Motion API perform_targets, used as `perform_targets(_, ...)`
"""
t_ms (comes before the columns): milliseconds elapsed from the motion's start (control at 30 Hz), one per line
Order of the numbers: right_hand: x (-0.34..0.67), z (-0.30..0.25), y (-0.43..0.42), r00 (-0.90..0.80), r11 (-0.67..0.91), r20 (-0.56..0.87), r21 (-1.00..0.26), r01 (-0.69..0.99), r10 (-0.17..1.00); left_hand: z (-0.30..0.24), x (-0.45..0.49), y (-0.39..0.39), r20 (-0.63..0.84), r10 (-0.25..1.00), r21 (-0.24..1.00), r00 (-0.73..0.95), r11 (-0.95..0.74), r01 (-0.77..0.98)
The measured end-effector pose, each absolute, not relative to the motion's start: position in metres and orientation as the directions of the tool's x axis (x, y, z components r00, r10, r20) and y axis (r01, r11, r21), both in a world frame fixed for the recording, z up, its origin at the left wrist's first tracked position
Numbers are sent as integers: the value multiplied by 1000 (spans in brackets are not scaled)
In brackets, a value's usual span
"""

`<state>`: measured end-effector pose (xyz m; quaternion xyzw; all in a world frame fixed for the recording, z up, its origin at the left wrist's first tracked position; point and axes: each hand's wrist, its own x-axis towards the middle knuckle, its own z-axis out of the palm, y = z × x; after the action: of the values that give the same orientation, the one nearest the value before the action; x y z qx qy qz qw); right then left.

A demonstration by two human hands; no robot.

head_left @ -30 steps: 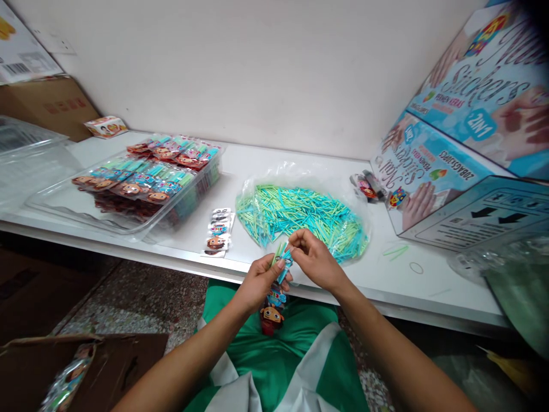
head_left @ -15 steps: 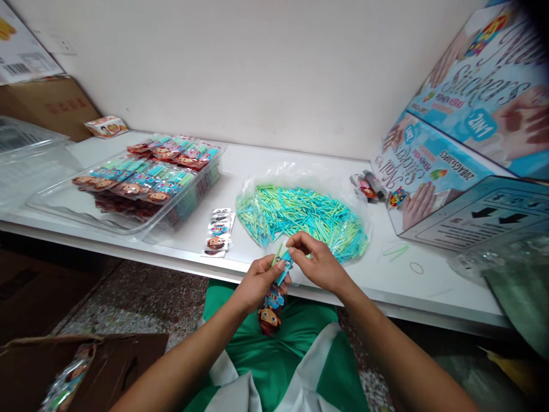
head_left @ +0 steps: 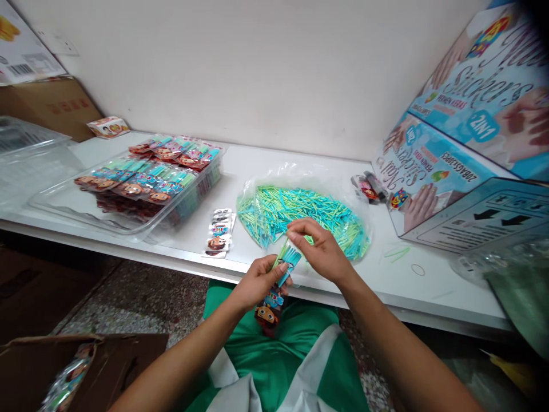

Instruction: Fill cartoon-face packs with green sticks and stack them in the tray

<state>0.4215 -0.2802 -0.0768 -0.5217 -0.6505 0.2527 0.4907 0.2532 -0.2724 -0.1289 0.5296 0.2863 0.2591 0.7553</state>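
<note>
My left hand (head_left: pixel 256 280) is closed round a small printed packet (head_left: pixel 269 306) with a cartoon face, held at the table's front edge. Blue and green sticks (head_left: pixel 289 257) poke out of the packet's top. My right hand (head_left: pixel 321 250) pinches the upper ends of those sticks, just above the left hand. Right behind both hands lies a clear plastic bag heaped with loose blue and green sticks (head_left: pixel 300 214).
A clear tray (head_left: pixel 64 201) with several filled packets stands at the left. A few flat packets (head_left: pixel 218 233) lie beside the heap. Large printed cartons (head_left: pixel 463 143) crowd the right. A rubber band (head_left: pixel 417 269) and loose sticks (head_left: pixel 395 251) lie near them.
My right hand has risen a little, and the sticks now stand further out of the packet. The packet's lower end has swung slightly left.
</note>
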Motion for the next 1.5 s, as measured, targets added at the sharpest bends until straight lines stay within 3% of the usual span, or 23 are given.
perform_targets(133,431,-71,-279,182,264,340,-900,347,922,-130,252,-270,-170,704,945,690,315,-88)
perform_targets(267,427,-79,-280,25,202,224,-916,348,974,-129,253,-270,-169,706,948,688,306,-81)
perform_targets(367,419,-83,-279,-69,239,229,-910,339,971,-129,253,-271,-161,705,952,691,295,-80)
perform_targets(500,420,-77,-276,173,310,348,-926,213,921,-130,251,-269,-159,723,955,672,286,-81)
perform_targets(567,424,-74,-278,244,308,337,-940,150,910,-131,249,-266,-151,759,957,633,273,-98)
perform_targets(700,422,-81,-289,97,141,186,-926,351,978,-131,248,-260,-96,839,964,536,213,-160)
perform_targets(800,414,-91,-295,-17,167,179,-870,465,984,-131,247,-257,-35,860,965,509,162,-208)
perform_targets(933,407,-92,-295,-42,261,273,-847,463,961,-129,243,-257,24,852,962,522,123,-244)
perform_targets(1200,409,-80,-296,7,278,313,-854,440,950,-121,238,-260,72,825,943,561,126,-307)
perform_targets(1500,404,-71,-293,40,194,232,-887,419,972,-121,222,-257,89,842,982,531,15,-188)
